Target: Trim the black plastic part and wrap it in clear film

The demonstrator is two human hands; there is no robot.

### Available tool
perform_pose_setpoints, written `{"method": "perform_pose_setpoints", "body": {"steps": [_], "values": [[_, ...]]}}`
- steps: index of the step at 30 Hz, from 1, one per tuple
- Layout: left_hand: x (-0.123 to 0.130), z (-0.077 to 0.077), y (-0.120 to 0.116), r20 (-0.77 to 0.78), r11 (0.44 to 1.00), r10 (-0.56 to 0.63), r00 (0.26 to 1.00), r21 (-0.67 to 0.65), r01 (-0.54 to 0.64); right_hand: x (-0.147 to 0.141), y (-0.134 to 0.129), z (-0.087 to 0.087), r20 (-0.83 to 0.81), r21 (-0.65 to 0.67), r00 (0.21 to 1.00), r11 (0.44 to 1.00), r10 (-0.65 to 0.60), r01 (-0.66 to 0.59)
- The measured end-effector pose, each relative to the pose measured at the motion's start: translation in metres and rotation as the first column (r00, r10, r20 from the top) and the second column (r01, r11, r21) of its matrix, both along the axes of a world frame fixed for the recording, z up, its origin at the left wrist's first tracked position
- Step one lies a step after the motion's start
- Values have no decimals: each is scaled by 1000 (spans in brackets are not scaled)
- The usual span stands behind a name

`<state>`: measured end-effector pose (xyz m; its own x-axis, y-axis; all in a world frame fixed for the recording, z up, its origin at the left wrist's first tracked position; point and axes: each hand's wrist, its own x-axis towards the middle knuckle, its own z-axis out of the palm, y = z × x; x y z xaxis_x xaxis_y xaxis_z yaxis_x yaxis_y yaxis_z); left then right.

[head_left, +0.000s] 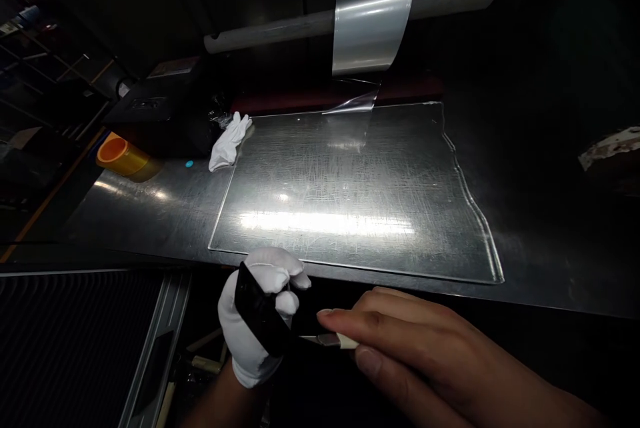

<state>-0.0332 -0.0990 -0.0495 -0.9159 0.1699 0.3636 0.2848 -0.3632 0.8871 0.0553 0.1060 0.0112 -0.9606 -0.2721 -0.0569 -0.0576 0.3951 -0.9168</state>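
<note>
My left hand (234, 331) wears a white glove and is closed around a flat, dark piece (260, 311) with straight edges, held tilted in front of the table's near edge. Bare and without a glove, my right hand (425, 348) pinches a small knife (329, 341) with a pale handle between thumb and fingers. The thin blade points left, its tip close to the lower edge of the dark piece; whether they touch I cannot tell. Beyond both hands, a clear, scratched sheet (340, 175) lies flat on the dark metal table (170, 208).
A spare white glove (230, 141) lies by the sheet's left edge. Further left are a yellow tape roll (125, 158), a blue dot (189, 164) and a black box (160, 108). Film (373, 25) hangs over a rod (280, 29) behind. A ridged dark panel (75, 348) fills the lower left.
</note>
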Motion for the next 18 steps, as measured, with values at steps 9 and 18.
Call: {"method": "perform_pose_setpoints", "body": {"steps": [9, 18], "values": [[-2, 16, -13, -205, 989, 29, 978, -137, -57, -10, -8, 8, -61, -50, 997, 997, 51, -54], [1, 20, -25, -253, 981, 31, 967, -177, -78, -9, -11, 5, -29, 1, 997, 997, 71, -71]]}}
